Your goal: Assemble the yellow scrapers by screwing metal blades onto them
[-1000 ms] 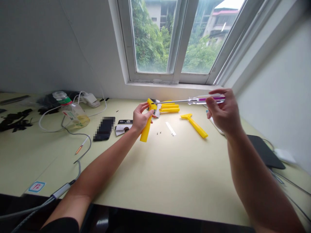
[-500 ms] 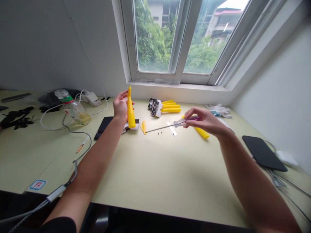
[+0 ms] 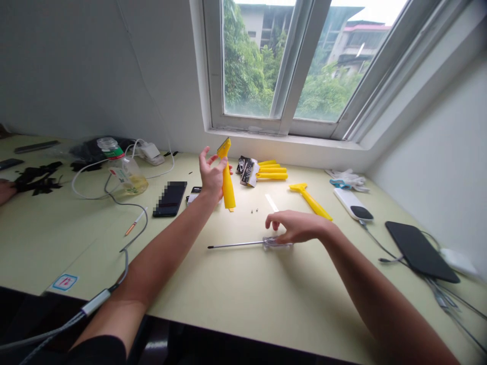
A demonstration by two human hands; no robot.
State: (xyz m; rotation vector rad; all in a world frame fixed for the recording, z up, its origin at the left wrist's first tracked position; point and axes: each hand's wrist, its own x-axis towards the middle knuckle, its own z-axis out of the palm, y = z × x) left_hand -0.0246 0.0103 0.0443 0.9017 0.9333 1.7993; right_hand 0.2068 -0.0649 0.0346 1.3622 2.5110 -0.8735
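Note:
My left hand (image 3: 212, 175) is closed around a yellow scraper handle (image 3: 228, 190), held upright with its angled head on top. Below its lower end, the edge of a small yellow piece (image 3: 231, 210) shows; the rest is hidden. A screwdriver (image 3: 239, 245) with a clear handle lies on the table, its tip pointing left. Over that handle is my right hand (image 3: 294, 226), fingers loosely bent and apart, the thumb at the handle. Two small screws (image 3: 254, 210) and a thin white blade strip (image 3: 271, 203) lie between my hands. Another yellow scraper (image 3: 312, 201) rests beyond my right hand.
Several carded yellow scrapers (image 3: 266, 171) lie near the window. To the left are a phone (image 3: 170, 198), a bottle (image 3: 127, 172) and loose cables. A power bank (image 3: 353, 204), white gloves (image 3: 350, 180) and a black tablet-like device (image 3: 420, 251) lie right. Another person's hand (image 3: 6, 190) shows far left.
My right hand has lowered the screwdriver onto the table nearer me and loosened its fingers. The yellow handle in my left hand has turned so its head shows. The view has shifted slightly.

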